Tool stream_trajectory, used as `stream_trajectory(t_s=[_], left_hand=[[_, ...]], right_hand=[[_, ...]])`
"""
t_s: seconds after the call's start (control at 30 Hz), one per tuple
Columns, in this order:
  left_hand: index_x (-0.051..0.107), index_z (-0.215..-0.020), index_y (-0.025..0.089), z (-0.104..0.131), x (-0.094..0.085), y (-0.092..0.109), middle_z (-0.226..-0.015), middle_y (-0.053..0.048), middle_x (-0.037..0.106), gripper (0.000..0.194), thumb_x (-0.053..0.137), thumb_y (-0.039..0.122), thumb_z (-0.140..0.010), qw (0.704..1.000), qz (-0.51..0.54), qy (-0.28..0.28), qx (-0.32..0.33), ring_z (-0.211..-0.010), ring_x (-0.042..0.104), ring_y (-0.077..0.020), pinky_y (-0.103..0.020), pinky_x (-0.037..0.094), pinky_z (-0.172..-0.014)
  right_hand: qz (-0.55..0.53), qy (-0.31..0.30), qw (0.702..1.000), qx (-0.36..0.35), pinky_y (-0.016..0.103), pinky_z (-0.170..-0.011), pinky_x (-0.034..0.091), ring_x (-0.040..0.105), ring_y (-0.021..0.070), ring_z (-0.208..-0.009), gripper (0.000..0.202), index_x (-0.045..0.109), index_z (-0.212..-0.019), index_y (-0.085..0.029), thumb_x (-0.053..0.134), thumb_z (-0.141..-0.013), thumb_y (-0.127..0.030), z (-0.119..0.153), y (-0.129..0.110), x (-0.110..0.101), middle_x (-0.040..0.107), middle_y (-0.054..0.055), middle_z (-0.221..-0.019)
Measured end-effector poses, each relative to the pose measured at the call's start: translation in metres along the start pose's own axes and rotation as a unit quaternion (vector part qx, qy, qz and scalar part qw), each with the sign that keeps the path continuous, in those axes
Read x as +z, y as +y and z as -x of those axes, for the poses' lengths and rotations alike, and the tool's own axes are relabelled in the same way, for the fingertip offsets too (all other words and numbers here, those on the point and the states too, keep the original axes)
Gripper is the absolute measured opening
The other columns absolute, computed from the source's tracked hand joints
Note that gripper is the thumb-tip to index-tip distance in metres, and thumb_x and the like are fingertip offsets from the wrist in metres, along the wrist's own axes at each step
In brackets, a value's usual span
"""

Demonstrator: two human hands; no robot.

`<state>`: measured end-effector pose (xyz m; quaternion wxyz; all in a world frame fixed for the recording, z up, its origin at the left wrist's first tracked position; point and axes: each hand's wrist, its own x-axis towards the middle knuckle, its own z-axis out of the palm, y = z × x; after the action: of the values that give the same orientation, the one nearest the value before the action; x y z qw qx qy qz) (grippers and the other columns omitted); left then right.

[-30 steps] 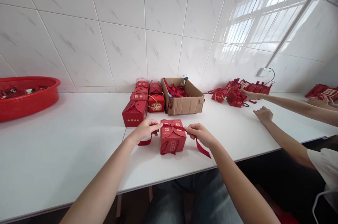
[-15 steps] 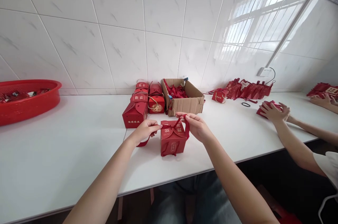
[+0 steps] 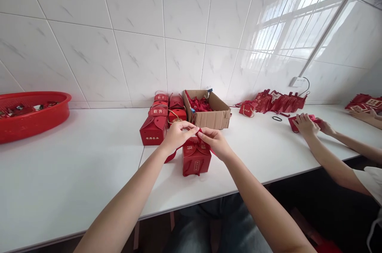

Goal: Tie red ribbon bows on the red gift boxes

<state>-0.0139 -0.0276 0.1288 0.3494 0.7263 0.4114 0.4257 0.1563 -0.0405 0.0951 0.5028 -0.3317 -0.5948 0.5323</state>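
A small red gift box point(image 3: 196, 161) with gold lettering stands upright on the white table in front of me. Red ribbon point(image 3: 170, 157) runs from its top, with one tail hanging at the left. Just above the lid my left hand point(image 3: 179, 137) is closed, thumb and fingers pinching the ribbon. My right hand point(image 3: 215, 141) pinches ribbon as well, its fingertips meeting those of the left. The fingers hide part of the ribbon and any knot.
Behind stand several finished red boxes point(image 3: 153, 130) beside a cardboard carton point(image 3: 211, 119) of red ribbon. A red plastic basket point(image 3: 61, 111) is at far left. On the right, a co-worker's hands point(image 3: 308, 125) hold another box, near flat red packets point(image 3: 264, 102) and a black ring point(image 3: 277, 118).
My left hand has moved right and up, bringing its ribbon to my right hand above the box. The right hand has shifted slightly left. The co-worker's hands have moved around their box.
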Motion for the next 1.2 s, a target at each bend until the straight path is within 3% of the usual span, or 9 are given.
stream_trajectory(t_s=[0.23,0.33,0.6,0.7,0.8,0.9,0.97,1.07,1.2], left_hand=[[0.069,-0.076,0.018,-0.001,0.006,0.008,-0.087,-0.006,0.069,0.021,0.061,0.037,-0.079,0.995,-0.057,0.036,0.072,-0.083,0.062,-0.0198,-0.031,0.050,-0.076],[0.069,-0.076,0.019,0.000,0.008,0.008,-0.087,-0.006,0.068,0.018,0.061,0.034,-0.079,0.991,-0.081,0.047,0.100,-0.084,0.062,-0.0195,-0.031,0.049,-0.079],[0.067,-0.079,0.019,0.000,0.007,0.006,-0.091,-0.005,0.067,0.021,0.057,0.038,-0.083,0.988,-0.098,0.057,0.103,-0.087,0.060,-0.0192,-0.031,0.047,-0.084],[0.065,-0.096,0.021,0.007,0.002,-0.004,-0.100,-0.006,0.066,0.029,0.051,0.044,-0.086,0.990,-0.113,0.044,0.066,-0.095,0.059,-0.0206,-0.032,0.046,-0.086],[0.058,-0.106,0.022,0.020,-0.003,-0.025,-0.108,-0.008,0.063,0.040,0.052,0.053,-0.081,0.990,-0.129,0.037,-0.033,-0.093,0.060,-0.0220,-0.033,0.047,-0.080],[0.054,-0.090,0.020,0.031,-0.008,-0.043,-0.086,-0.005,0.063,0.043,0.059,0.060,-0.073,0.982,-0.136,0.005,-0.130,-0.071,0.058,-0.0188,-0.029,0.044,-0.062],[0.050,-0.070,0.020,0.035,-0.010,-0.045,-0.063,0.001,0.052,0.044,0.056,0.063,-0.072,0.976,-0.141,-0.020,-0.162,-0.055,0.049,-0.0146,-0.026,0.036,-0.051],[0.040,-0.054,0.019,0.032,-0.017,-0.034,-0.052,0.004,0.032,0.050,0.057,0.063,-0.072,0.979,-0.137,-0.047,-0.142,-0.046,0.033,-0.0101,-0.024,0.023,-0.045],[0.052,-0.058,0.018,0.014,-0.030,-0.001,-0.058,0.002,0.042,0.039,0.063,0.052,-0.072,0.989,-0.079,-0.100,-0.076,-0.054,0.039,-0.0108,-0.025,0.029,-0.050]], right_hand=[[-0.004,0.096,0.995,0.032,0.025,-0.055,0.039,0.049,0.0105,-0.056,0.037,0.064,-0.071,-0.015,0.071,-0.068,-0.051,0.003,0.001,0.000,0.060,0.000,-0.063],[-0.031,0.114,0.992,0.032,0.024,-0.058,0.040,0.052,0.0106,-0.060,0.035,0.063,-0.078,-0.017,0.076,-0.064,-0.046,0.002,0.004,0.000,0.063,0.000,-0.068],[0.005,0.048,0.997,0.056,0.024,-0.053,0.032,0.042,0.0082,-0.054,0.036,0.067,-0.066,-0.013,0.072,-0.066,-0.049,0.002,0.006,0.001,0.054,-0.002,-0.058],[-0.004,0.089,0.995,0.048,0.026,-0.057,0.038,0.049,0.0115,-0.059,0.037,0.069,-0.074,-0.015,0.075,-0.062,-0.049,0.003,0.009,0.003,0.061,0.001,-0.066],[-0.030,0.120,0.992,0.039,0.028,-0.063,0.044,0.055,0.0142,-0.066,0.038,0.067,-0.078,-0.016,0.077,-0.060,-0.047,0.004,0.014,0.004,0.065,0.004,-0.076],[-0.051,0.107,0.993,0.024,0.027,-0.062,0.045,0.056,0.0135,-0.066,0.036,0.059,-0.074,-0.018,0.077,-0.060,-0.047,0.003,0.018,0.005,0.064,0.002,-0.074],[-0.043,0.093,0.995,0.020,0.026,-0.061,0.045,0.057,0.0137,-0.065,0.036,0.056,-0.075,-0.019,0.075,-0.062,-0.047,0.002,0.019,0.006,0.064,0.001,-0.073],[0.013,0.098,0.994,0.039,0.028,-0.060,0.045,0.060,0.0160,-0.064,0.028,0.059,-0.079,-0.020,0.069,-0.068,-0.044,-0.002,0.016,0.009,0.067,0.002,-0.073],[0.184,0.120,0.975,0.017,0.031,-0.064,0.043,0.061,0.0190,-0.069,0.012,0.068,-0.078,-0.021,0.062,-0.073,-0.030,-0.006,0.011,0.015,0.070,0.004,-0.074]])
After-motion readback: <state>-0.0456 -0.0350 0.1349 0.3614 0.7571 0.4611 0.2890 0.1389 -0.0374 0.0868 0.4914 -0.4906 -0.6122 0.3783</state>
